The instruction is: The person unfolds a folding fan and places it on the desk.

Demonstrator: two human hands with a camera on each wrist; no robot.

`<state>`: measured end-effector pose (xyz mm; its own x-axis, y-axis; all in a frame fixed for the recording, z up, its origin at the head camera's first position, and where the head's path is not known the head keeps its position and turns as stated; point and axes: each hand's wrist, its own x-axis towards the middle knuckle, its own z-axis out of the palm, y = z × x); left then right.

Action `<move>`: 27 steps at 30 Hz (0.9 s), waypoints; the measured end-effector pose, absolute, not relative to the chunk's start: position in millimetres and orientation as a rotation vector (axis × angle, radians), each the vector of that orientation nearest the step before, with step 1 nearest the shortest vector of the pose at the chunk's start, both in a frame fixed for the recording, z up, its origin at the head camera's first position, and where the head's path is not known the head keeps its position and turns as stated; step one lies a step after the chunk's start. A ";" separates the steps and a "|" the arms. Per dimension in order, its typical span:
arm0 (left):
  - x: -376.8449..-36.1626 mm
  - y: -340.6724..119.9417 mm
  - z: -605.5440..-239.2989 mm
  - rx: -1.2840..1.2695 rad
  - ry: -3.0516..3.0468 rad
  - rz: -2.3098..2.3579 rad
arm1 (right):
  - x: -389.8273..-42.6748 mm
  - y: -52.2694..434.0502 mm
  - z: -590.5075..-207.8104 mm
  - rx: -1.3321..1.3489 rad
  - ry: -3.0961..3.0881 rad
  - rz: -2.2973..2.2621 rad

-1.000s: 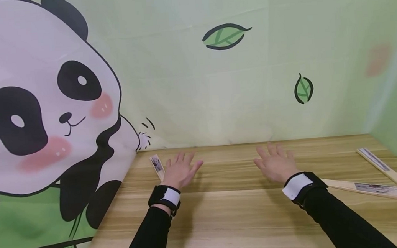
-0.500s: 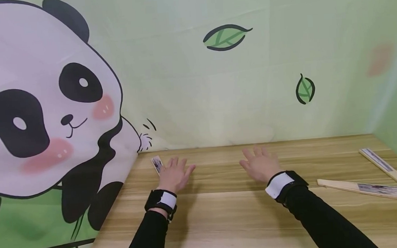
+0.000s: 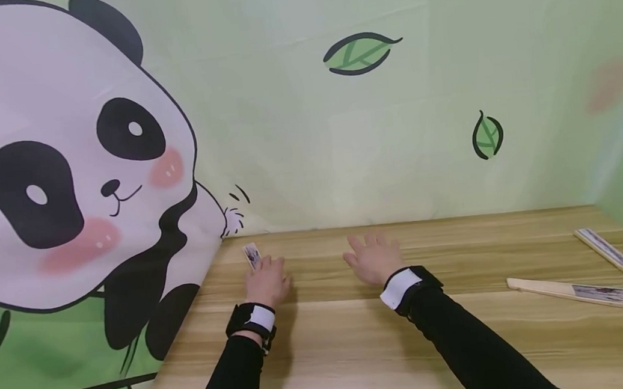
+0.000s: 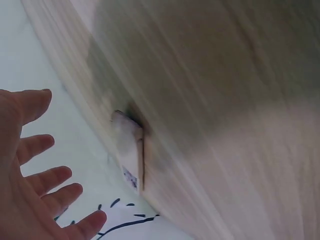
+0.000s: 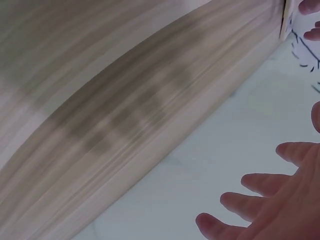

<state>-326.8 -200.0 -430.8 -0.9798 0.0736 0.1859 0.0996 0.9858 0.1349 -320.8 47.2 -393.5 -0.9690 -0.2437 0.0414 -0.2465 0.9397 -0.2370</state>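
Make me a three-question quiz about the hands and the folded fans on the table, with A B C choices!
1. Where is the left hand?
A. over the folded fan by the panda cloth
B. on the far right fan
C. under the table

2. How many folded fans lie on the wooden table?
A. one
B. three
C. six

3. How is the right hand?
A. a fist
B. gripping a fan
C. open, fingers spread

Answers: 1 A, the fan's tip peeks out beyond its fingers. 2 B, one left, two right. 3 C, it holds nothing.
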 end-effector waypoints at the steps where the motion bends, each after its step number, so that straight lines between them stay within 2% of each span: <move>1: -327.0 -200.8 -431.4 -0.120 -2.947 -0.212 | -321.5 42.0 -394.0 0.390 -3.085 0.370; 13: -329.6 -212.8 -435.7 0.006 -2.876 -0.258 | -324.2 -34.0 -416.4 0.490 -3.056 0.290; 27: -339.8 -224.7 -443.3 0.223 -2.890 -0.286 | -319.3 -95.8 -424.1 0.473 -3.061 0.162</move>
